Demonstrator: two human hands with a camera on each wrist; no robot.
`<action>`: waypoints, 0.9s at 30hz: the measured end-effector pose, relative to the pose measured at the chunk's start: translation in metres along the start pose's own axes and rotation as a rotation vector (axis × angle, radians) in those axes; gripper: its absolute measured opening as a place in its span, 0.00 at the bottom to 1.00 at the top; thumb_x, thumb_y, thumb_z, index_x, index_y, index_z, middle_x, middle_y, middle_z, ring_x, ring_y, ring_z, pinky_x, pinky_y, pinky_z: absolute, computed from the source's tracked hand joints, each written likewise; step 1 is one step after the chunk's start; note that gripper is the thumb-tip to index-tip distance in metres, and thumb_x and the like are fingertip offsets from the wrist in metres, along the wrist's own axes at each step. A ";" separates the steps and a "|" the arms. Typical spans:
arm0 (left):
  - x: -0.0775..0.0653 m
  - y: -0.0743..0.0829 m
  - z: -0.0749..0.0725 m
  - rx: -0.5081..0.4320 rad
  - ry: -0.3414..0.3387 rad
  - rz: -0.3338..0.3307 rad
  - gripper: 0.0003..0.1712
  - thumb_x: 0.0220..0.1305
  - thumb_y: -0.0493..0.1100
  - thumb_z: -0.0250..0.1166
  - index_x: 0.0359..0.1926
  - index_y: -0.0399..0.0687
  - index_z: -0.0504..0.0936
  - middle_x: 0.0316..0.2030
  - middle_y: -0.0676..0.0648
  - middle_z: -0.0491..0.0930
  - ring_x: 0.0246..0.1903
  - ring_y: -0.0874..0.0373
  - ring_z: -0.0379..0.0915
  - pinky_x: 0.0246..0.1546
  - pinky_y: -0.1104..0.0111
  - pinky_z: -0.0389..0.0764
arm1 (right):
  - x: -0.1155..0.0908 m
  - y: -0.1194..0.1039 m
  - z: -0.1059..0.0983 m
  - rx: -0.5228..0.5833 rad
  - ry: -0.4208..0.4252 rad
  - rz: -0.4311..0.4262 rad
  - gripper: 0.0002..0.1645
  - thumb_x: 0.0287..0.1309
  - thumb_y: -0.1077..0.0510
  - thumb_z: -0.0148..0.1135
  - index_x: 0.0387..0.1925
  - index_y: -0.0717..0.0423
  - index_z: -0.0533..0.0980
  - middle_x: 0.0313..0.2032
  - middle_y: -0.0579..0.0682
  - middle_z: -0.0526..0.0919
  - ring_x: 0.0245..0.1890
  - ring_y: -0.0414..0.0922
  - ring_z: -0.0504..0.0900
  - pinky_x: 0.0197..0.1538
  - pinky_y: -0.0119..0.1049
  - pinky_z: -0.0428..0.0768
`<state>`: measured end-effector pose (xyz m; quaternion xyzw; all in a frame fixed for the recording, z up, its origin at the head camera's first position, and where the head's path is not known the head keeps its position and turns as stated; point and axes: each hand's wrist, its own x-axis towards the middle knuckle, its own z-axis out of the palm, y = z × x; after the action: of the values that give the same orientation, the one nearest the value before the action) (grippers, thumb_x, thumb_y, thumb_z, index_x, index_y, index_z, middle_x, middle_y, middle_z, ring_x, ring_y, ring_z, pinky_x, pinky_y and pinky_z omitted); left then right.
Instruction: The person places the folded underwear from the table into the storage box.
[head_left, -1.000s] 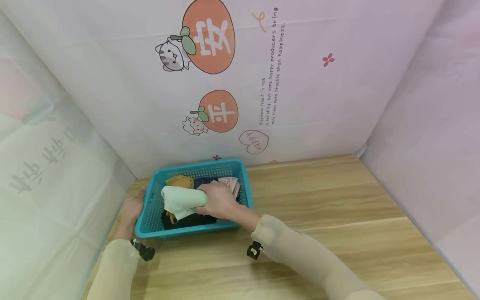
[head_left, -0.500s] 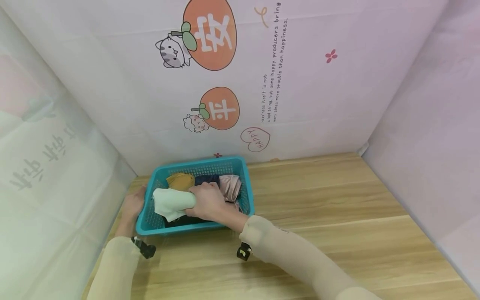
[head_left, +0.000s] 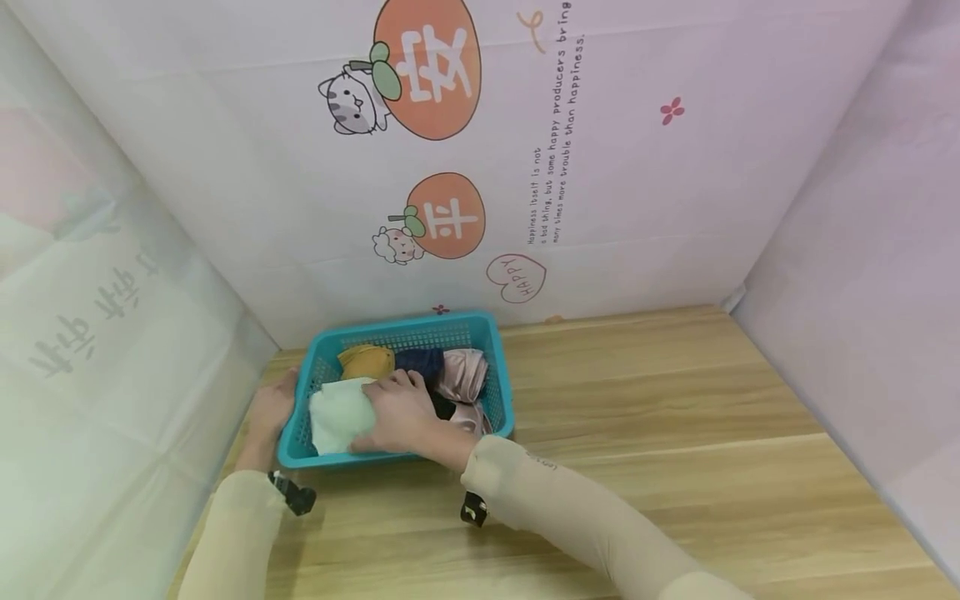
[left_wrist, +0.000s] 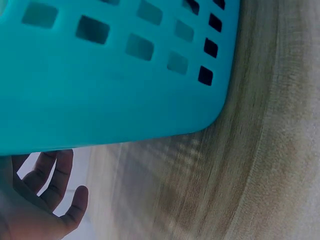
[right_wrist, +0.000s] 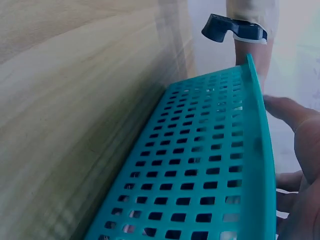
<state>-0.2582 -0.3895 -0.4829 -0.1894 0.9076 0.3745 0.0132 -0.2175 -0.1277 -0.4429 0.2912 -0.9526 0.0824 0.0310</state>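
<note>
A teal mesh basket [head_left: 405, 323] stands against the back wall. My right hand [head_left: 397, 412] reaches over its front and grips a pale green rolled cloth [head_left: 339, 414], low in the left front part. Only the near side of the basket's wall and part of that hand's thumb and fingers show in the right wrist view; the cloth is hidden there. My left hand [head_left: 272, 408] holds the basket's left end from outside. In the left wrist view its loosely bent fingers [left_wrist: 55, 177] lie beside the basket's wall; its thumb is not visible.
Other cloths lie in the basket: a mustard one [head_left: 367, 362], a navy one [head_left: 418, 364] and a shiny pink one [head_left: 462, 375]. Something black lies under my right hand. A wood-grain table [head_left: 637, 417] extends right. Printed white sheets [head_left: 600, 192] enclose the back and sides.
My right hand has moved left and down with the pale green cloth, which now sits in the basket's left front part. The left hand stays at the basket's left end.
</note>
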 end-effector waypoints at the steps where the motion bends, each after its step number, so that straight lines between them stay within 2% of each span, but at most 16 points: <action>1: 0.000 0.001 0.000 -0.004 0.001 -0.005 0.52 0.73 0.72 0.27 0.70 0.31 0.64 0.68 0.25 0.63 0.68 0.27 0.60 0.68 0.41 0.65 | 0.000 0.000 0.001 -0.005 -0.009 -0.003 0.52 0.47 0.16 0.58 0.69 0.34 0.68 0.63 0.36 0.77 0.62 0.43 0.71 0.70 0.46 0.67; 4: -0.001 0.003 0.002 -0.031 0.006 -0.023 0.51 0.73 0.72 0.28 0.70 0.32 0.64 0.68 0.25 0.63 0.69 0.28 0.60 0.68 0.41 0.65 | -0.001 0.000 0.002 -0.010 -0.015 -0.011 0.52 0.48 0.16 0.56 0.70 0.35 0.67 0.64 0.36 0.76 0.62 0.43 0.72 0.68 0.44 0.69; 11: 0.000 0.000 0.003 -0.028 0.014 -0.001 0.52 0.74 0.72 0.29 0.70 0.29 0.64 0.68 0.24 0.63 0.68 0.27 0.60 0.68 0.41 0.65 | -0.004 0.004 0.000 0.021 0.020 -0.017 0.49 0.50 0.18 0.58 0.68 0.35 0.69 0.64 0.37 0.76 0.62 0.43 0.73 0.66 0.45 0.72; 19: 0.001 0.002 0.001 0.015 0.005 0.016 0.52 0.74 0.72 0.28 0.69 0.29 0.64 0.67 0.23 0.62 0.68 0.27 0.60 0.68 0.40 0.65 | -0.013 0.014 -0.009 0.052 0.015 -0.011 0.48 0.52 0.21 0.61 0.70 0.36 0.67 0.66 0.39 0.75 0.64 0.44 0.73 0.65 0.45 0.74; 27: -0.005 0.004 -0.001 0.033 0.001 0.002 0.51 0.74 0.71 0.28 0.70 0.29 0.63 0.67 0.21 0.61 0.67 0.25 0.59 0.67 0.39 0.64 | -0.026 0.025 -0.015 0.087 0.026 -0.044 0.42 0.55 0.25 0.63 0.67 0.37 0.71 0.61 0.40 0.79 0.58 0.43 0.76 0.58 0.42 0.79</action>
<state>-0.2548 -0.3859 -0.4780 -0.1886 0.9139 0.3592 0.0154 -0.2101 -0.0900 -0.4341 0.3120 -0.9410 0.1266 0.0324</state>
